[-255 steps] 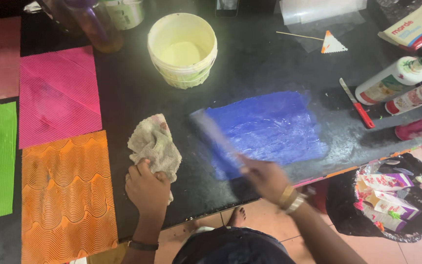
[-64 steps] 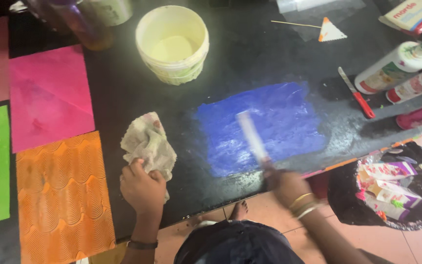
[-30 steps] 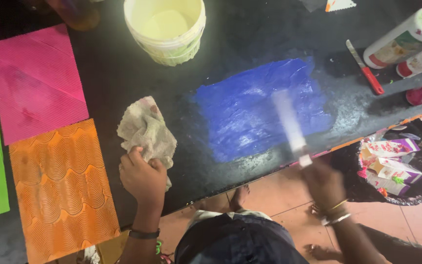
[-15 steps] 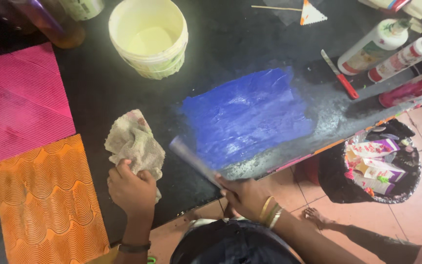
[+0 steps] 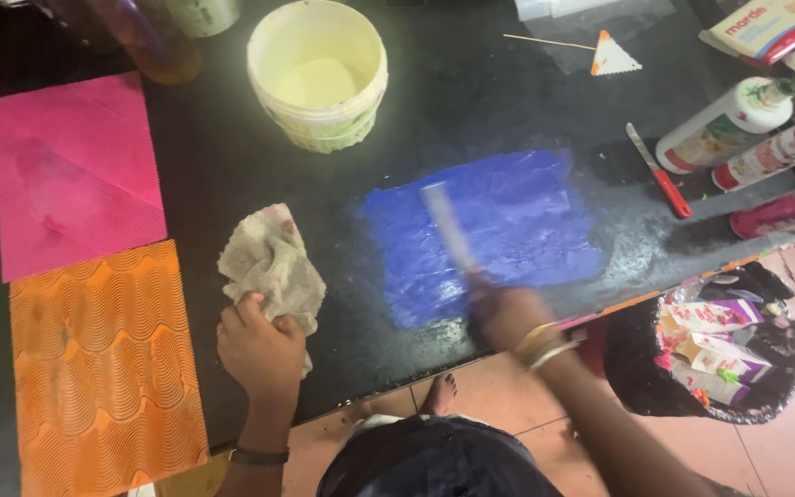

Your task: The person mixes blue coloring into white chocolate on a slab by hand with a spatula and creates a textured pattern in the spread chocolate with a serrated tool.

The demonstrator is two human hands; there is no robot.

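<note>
**Blue paint patch, blurry tool**

My right hand (image 5: 508, 313) is smeared with motion blur, so I can't tell exactly how my grip sits; it's wrapped around a long pale tool (image 5: 448, 228) lying across the blue paint patch (image 5: 485, 230) on the black surface (image 5: 232, 175). My left hand (image 5: 259, 345) pinches a crumpled rag (image 5: 269, 262) just left of the patch.

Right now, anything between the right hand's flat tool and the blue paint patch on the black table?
Nothing visible. The right hand holds the flat tool, blurred, directly over the blue paint patch. The cloth under the left hand lies apart, to the patch's left; the bucket stands beyond it.
</note>
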